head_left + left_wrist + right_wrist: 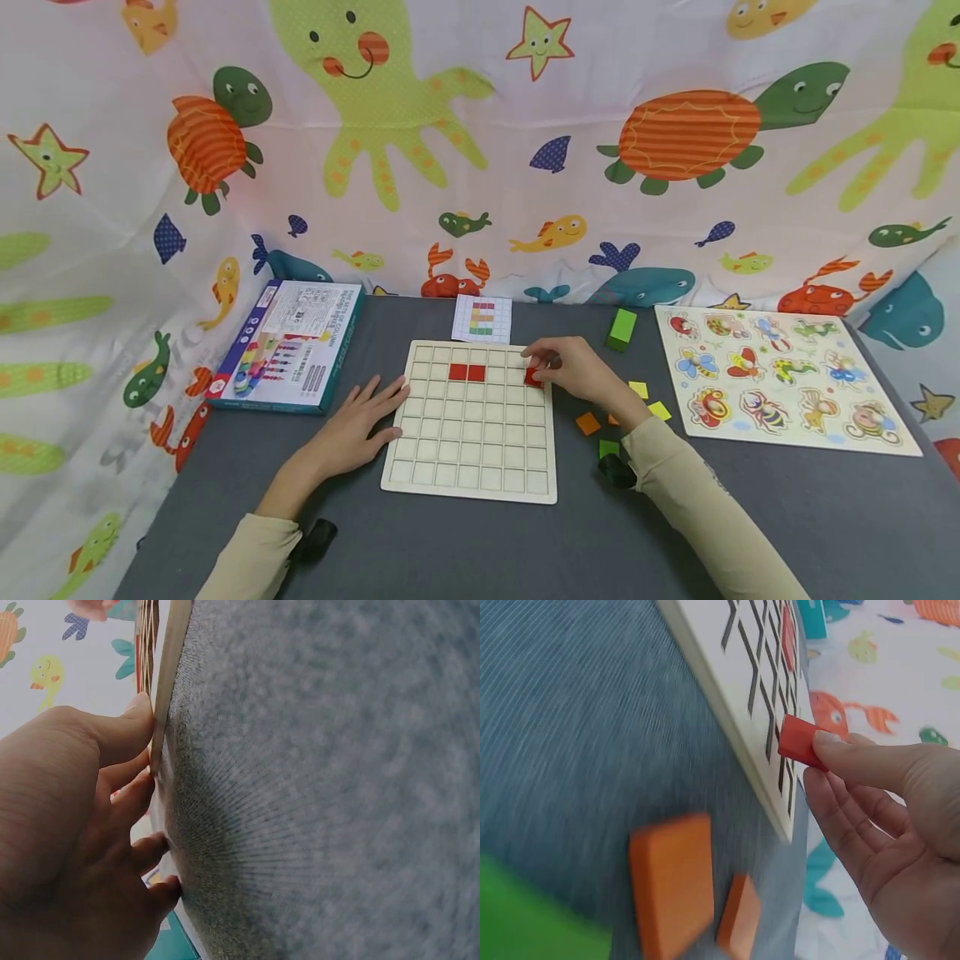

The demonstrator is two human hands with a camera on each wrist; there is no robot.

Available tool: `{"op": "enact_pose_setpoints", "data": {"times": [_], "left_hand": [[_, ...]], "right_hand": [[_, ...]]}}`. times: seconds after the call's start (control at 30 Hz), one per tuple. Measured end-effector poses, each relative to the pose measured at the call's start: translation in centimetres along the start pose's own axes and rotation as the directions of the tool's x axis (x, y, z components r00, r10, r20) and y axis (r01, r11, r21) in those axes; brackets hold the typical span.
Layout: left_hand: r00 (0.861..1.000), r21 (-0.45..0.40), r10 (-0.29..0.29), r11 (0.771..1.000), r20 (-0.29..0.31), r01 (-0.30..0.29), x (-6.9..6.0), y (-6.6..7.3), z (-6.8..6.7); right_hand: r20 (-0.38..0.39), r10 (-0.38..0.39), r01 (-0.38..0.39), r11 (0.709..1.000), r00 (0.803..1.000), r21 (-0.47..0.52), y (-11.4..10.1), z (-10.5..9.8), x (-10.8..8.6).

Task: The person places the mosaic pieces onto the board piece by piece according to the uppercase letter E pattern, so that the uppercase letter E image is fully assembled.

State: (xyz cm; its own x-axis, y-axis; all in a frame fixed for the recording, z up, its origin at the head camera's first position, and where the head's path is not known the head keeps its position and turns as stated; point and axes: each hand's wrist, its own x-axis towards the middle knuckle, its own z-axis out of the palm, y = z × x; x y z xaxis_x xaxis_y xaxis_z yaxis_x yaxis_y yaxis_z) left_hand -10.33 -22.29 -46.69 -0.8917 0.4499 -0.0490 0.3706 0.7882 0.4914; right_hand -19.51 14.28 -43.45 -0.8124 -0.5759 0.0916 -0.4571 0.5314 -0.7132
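A pale wooden grid board (473, 482) lies on the dark table. Two red square tiles (467, 372) sit side by side in its second row. My right hand (573, 367) pinches another red tile (799, 740) between thumb and fingers, over the board's upper right corner. With fingers spread, my left hand (358, 425) rests at the board's left edge; in the left wrist view its thumb (131, 731) touches the board's side. Behind the board lies a small pattern card (482, 320) with rows of coloured squares.
Right of the board lie orange tiles (588, 423), yellow tiles (638, 389) and a green tile (608, 448), some partly behind the right arm. A green block (621, 330) stands farther back. An insect puzzle board (787, 375) lies at right, a game box (288, 346) at left.
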Motion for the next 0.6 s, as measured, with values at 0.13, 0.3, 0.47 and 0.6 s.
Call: {"op": "enact_pose_setpoints", "data": {"times": [0.13, 0.3, 0.47, 0.6], "left_hand": [[1.000, 0.003, 0.000, 1.000, -0.003, 0.000, -0.1, 0.0, 0.0], [1.000, -0.003, -0.005, 1.000, -0.001, 0.005, -0.1, 0.2, 0.0], [1.000, -0.004, -0.007, 1.000, 0.005, 0.007, 0.0, 0.3, 0.0], [1.000, -0.012, -0.011, 1.000, 0.003, 0.011, 0.0, 0.3, -0.1]], "right_hand": [[0.010, -0.025, 0.024, 0.998, 1.000, 0.058, -0.4, 1.2, 1.2], [0.002, -0.023, 0.022, 0.993, 1.000, 0.118, -0.7, 2.5, 2.7], [0.010, -0.013, 0.011, 0.991, 1.000, 0.132, -0.7, 3.3, 3.8], [0.025, 0.016, -0.019, 0.992, 1.000, 0.128, -0.9, 3.6, 4.4]]}}
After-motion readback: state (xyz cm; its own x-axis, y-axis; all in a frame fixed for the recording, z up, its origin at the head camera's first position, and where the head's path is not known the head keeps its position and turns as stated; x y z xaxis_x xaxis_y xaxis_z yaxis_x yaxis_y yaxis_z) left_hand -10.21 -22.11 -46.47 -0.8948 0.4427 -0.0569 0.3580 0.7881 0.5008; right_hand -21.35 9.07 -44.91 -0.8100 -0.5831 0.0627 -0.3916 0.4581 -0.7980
